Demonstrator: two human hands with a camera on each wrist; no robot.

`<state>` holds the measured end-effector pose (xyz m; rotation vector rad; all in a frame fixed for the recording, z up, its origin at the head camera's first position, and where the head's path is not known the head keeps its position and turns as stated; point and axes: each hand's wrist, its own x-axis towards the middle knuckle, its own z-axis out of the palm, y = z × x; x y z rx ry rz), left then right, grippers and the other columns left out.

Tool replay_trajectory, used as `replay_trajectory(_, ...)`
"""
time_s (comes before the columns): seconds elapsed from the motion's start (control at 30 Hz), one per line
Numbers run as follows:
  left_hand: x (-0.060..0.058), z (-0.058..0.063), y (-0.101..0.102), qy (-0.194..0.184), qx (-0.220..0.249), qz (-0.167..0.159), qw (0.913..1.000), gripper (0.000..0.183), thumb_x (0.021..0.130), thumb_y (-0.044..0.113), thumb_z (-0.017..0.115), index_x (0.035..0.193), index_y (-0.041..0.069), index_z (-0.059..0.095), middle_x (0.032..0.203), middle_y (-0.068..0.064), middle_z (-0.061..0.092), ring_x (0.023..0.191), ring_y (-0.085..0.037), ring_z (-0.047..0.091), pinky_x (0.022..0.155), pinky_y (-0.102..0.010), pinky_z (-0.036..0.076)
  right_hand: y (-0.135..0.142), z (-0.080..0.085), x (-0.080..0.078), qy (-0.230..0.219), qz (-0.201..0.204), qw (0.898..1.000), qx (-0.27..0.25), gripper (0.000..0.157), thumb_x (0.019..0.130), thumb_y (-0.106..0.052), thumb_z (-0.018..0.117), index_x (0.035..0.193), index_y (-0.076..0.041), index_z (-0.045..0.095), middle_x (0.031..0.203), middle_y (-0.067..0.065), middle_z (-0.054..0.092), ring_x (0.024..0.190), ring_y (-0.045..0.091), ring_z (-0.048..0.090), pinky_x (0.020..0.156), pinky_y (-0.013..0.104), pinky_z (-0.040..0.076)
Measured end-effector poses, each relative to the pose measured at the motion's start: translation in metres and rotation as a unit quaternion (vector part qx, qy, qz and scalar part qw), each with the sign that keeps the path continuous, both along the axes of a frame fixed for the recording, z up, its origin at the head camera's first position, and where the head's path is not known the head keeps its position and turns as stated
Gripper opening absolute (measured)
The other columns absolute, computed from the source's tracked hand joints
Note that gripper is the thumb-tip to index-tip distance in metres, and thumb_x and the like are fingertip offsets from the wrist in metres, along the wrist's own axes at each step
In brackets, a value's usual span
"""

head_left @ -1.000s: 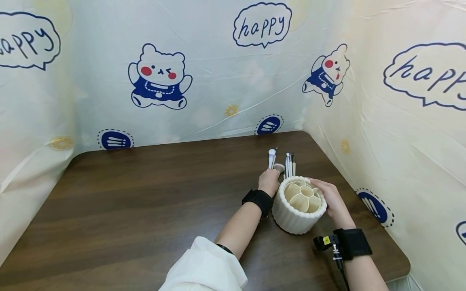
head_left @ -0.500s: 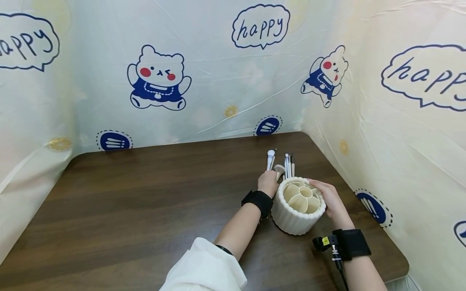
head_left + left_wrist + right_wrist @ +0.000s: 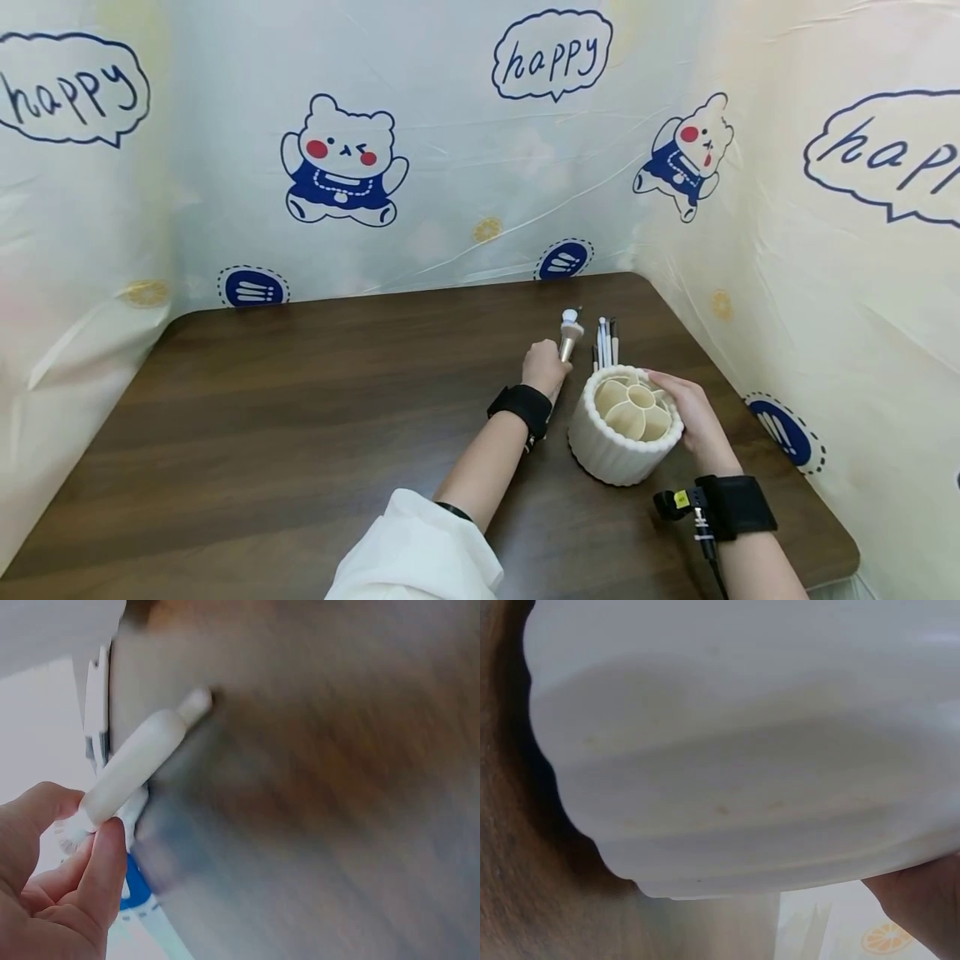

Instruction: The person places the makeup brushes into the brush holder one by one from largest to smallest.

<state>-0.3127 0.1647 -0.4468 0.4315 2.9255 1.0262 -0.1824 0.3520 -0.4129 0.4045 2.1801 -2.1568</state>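
Observation:
My left hand (image 3: 543,365) pinches a makeup brush (image 3: 570,340) between thumb and fingers, left of the white ribbed brush holder (image 3: 622,454). Close up in the left wrist view, the brush's thick pale handle (image 3: 135,769) extends past the fingertips, and its bristles (image 3: 71,834) show behind them. My right hand (image 3: 693,417) holds the holder's right side, fingers around its rim. Petal-shaped compartments (image 3: 637,396) fill the holder's top, and no brushes stick out of it. The holder's ribbed wall (image 3: 727,772) takes up most of the right wrist view.
Several slim makeup brushes (image 3: 607,342) lie just behind the holder, their lower ends hidden by it. A white brush head (image 3: 570,316) shows beyond the held brush. The brown wooden table (image 3: 300,417) meets printed curtains (image 3: 435,150) at the back and sides.
My left hand has drawn away from the holder to the left, with the makeup brush now pinched in its fingers. My right hand stays on the holder. The head view has shifted slightly.

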Motion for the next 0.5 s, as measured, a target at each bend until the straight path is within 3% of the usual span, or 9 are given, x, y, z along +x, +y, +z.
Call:
replay_trajectory(0.17,-0.005,0.005,-0.018,0.007,0.000,0.022,0.9997,0.022,0.083,0.017,0.070,0.068,0.004,0.061,0.068,-0.009,0.065,0.059,-0.021,0.060,0.051,-0.028,0.044,-0.005,0.000,0.002,0.007,0.008,1.000,-0.002,0.029,0.098,-0.031,0.049,0.081,-0.044,0.068,0.086,-0.025,0.065,0.085,-0.008,0.060,0.077,0.012,0.049)
replay_trajectory(0.5,-0.013,0.012,-0.069,-0.004,0.005,0.045,0.9990,0.018,0.084,0.016,0.067,0.073,0.002,0.066,0.064,-0.005,0.060,0.056,-0.016,0.051,0.052,-0.025,0.038,-0.012,-0.001,0.004,0.006,0.009,1.000,-0.018,0.031,0.098,-0.029,0.050,0.080,-0.044,0.069,0.086,-0.028,0.065,0.086,-0.011,0.059,0.078,0.010,0.047)
